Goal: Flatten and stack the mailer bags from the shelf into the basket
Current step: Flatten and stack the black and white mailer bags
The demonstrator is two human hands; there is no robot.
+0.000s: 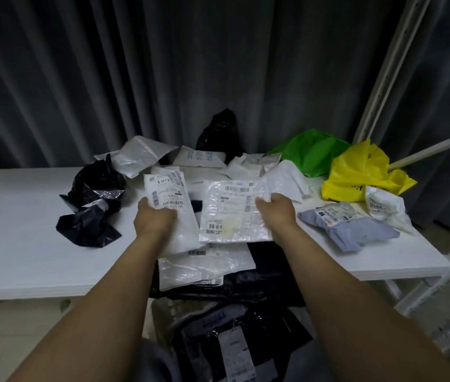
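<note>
Shelf [25,230], white board, bearing loose mailers; entries running left to right. Crumpled black mailer bags [91,205] are lying at the left, well apart from the hands — thin film, likely near weightless, holding creases and needing a firm smoothing. Left hand [155,219] is gripping a narrow white mailer bag [168,199] by its lower edge, fingers curled under and thumb on top, closed on it; the bag is standing up out of the grip without drooping much, so it probably carries some stiffness from its printed label. Right hand [276,208] is pinching the right edge of a wide clear-white labelled mailer [232,213], fingers closed over the film; this one is glossy and looks slippery, so an edge or corner pinch seems the safest hold. Both are being held above a flattened stack of white and black mailers [207,266] overhanging the shelf's front edge. Grey padded mailer [347,224], green plastic bag [309,150] and yellow plastic bag [361,172] are lying at the right, unflattened. The basket [190,318] is sitting below the shelf edge — partly hidden, dark mailers already inside.
</note>
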